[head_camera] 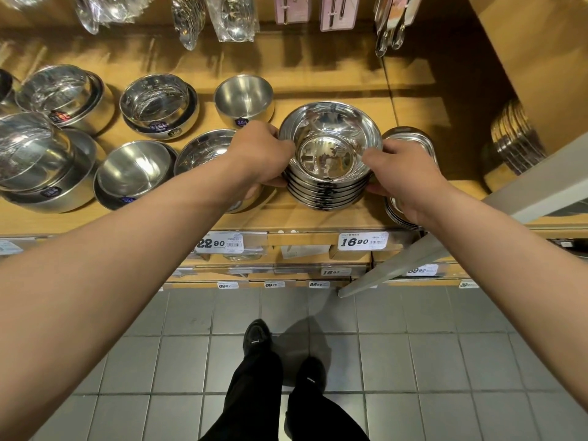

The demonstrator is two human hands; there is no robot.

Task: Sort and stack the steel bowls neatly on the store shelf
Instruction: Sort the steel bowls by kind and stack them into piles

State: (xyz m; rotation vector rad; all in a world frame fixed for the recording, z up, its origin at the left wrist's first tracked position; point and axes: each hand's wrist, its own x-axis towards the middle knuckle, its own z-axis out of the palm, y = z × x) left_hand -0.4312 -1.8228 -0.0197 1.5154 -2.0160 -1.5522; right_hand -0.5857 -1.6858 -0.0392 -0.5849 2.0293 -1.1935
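Gripping from both sides, the person's hands hold a nested stack of shallow steel bowls (329,160) on the wooden store shelf (318,87). The left hand (261,154) curls round the stack's rim at 9 o'clock, fingers over the top edge and thumb low against the side. The right hand (399,171) clasps the rim at 3 o'clock in the same way. The stack sits near the shelf's front edge, just above the white price tag reading 16.90 (362,241).

At 3 o'clock of the stack, partly under the right hand, lies a pile of oblong steel trays (410,138). At 9 o'clock, behind the left wrist, sits a wide polished bowl (205,151). At 11 o'clock stands a single deep matte bowl with a 304 sticker (243,100). Further towards 9 o'clock are more deep bowls, several nested in twos: one pair (159,105) at the back, another (65,95) beside it, and matte bowls (133,171) in the front row.

At 12 o'clock, bagged utensils (229,17) hang above the shelf. At 3 o'clock, well apart, a row of plates stands on edge (515,138). A 22.90 tag (219,243) sits on the shelf lip at 7 o'clock. At 6 o'clock, black shoes (256,337) stand on grey floor tiles (445,361).
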